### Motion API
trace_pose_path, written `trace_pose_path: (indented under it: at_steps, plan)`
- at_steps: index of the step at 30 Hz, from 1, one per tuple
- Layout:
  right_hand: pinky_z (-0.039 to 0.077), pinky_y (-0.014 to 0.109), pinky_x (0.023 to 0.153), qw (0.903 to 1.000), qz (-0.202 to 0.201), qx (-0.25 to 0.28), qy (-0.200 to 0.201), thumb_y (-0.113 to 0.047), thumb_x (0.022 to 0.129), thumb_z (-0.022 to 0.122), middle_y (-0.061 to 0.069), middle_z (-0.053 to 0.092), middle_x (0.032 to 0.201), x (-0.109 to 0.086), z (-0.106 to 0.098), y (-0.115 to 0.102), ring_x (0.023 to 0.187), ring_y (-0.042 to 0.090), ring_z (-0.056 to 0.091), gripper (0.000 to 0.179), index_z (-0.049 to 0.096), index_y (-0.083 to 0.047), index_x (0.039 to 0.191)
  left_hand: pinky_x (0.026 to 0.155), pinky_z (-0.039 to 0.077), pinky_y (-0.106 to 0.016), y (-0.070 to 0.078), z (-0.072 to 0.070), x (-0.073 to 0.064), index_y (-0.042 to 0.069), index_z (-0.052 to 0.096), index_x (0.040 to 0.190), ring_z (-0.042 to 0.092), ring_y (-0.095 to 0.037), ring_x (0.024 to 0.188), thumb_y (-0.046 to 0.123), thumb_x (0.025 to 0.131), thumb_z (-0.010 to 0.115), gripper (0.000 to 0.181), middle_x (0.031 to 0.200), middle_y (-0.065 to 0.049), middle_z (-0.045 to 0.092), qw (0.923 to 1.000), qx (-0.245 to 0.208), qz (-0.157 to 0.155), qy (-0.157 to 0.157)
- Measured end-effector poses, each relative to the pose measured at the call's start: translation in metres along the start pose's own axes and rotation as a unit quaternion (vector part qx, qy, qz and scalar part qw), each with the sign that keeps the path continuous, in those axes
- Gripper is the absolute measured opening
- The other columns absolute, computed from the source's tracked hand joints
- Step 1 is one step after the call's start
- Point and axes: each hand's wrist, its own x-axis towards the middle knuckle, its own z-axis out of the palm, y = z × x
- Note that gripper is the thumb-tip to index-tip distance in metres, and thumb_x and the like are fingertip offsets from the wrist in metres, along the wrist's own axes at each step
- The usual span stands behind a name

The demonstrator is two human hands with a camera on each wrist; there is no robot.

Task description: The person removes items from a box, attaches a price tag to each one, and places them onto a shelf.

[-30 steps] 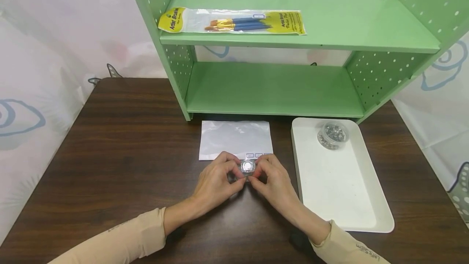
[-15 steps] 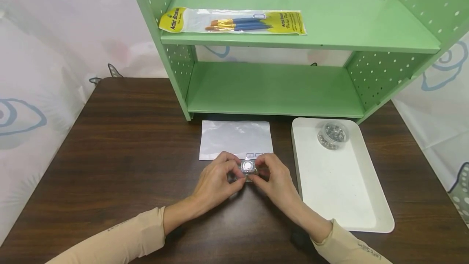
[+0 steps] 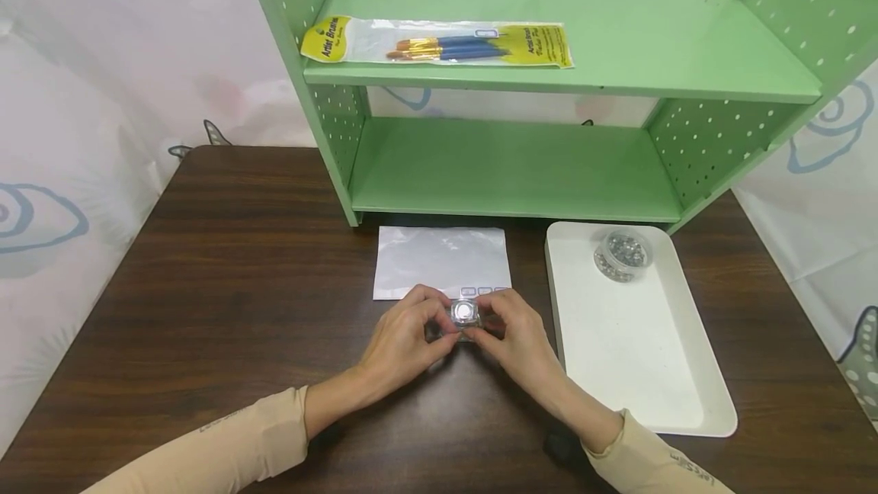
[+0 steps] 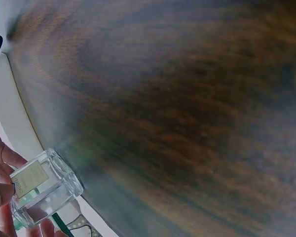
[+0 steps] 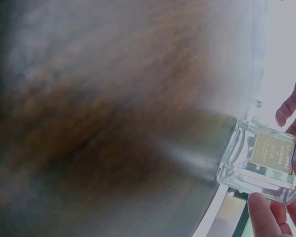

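Observation:
A small clear glass perfume bottle point(image 3: 465, 314) with a shiny silver top stands on the dark table between both hands. Its beige label point(image 5: 272, 152) with small print shows in the right wrist view. The left wrist view shows the glass bottle point(image 4: 44, 187) with its thick base against the tabletop. My left hand point(image 3: 405, 332) holds the bottle from the left, thumb at the near side and fingers behind. From the right, my right hand point(image 3: 519, 335) holds it between thumb and fingers. The fingers cover parts of the bottle's sides.
A white packet point(image 3: 442, 261) lies just behind the bottle. On the right, a white tray point(image 3: 627, 357) holds a round clear tub point(image 3: 623, 254) of small silvery pieces. A green shelf point(image 3: 514, 166) stands at the back, with packaged artist brushes point(image 3: 439, 43) on its upper level.
The right hand's fingers have shifted slightly outward along the bottle, its index finger less tightly bent. The left hand and the bottle look the same.

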Motion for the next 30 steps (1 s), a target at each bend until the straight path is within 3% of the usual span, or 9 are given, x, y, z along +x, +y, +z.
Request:
trace_pose_path:
  at_steps: [14,22,30]
  plan:
    - [0.056,0.026,0.072,0.9999,0.005,0.0,-0.009,0.004,0.068,0.08,0.009,0.059,0.097,0.001,-0.001,0.0,0.09,0.019,0.062,0.033,0.065,-0.001,0.097,0.071,0.051,-0.025,-0.004,0.0,0.001,0.015,0.056,0.076,0.061,-0.009,0.087,0.009,0.069,0.081,0.027,0.095,0.004,0.063,0.9994,-0.006,0.033,0.007]
    - [0.056,0.027,0.072,0.9999,0.011,0.004,-0.01,0.005,0.068,0.08,0.01,0.061,0.096,0.002,-0.002,-0.002,0.089,0.021,0.063,0.033,0.064,0.0,0.096,0.068,0.051,-0.024,-0.009,-0.004,0.004,0.013,0.057,0.078,0.061,-0.01,0.087,0.006,0.07,0.081,0.027,0.095,0.001,0.066,0.9974,-0.039,0.061,-0.003]
    - [0.056,0.025,0.071,0.9997,0.021,0.009,-0.012,0.006,0.068,0.079,0.01,0.062,0.094,0.001,-0.002,-0.002,0.088,0.02,0.063,0.032,0.065,0.0,0.096,0.068,0.053,-0.025,-0.012,-0.008,0.004,0.012,0.058,0.08,0.062,-0.01,0.087,0.003,0.07,0.08,0.026,0.098,0.001,0.067,0.9967,-0.056,0.054,-0.023]
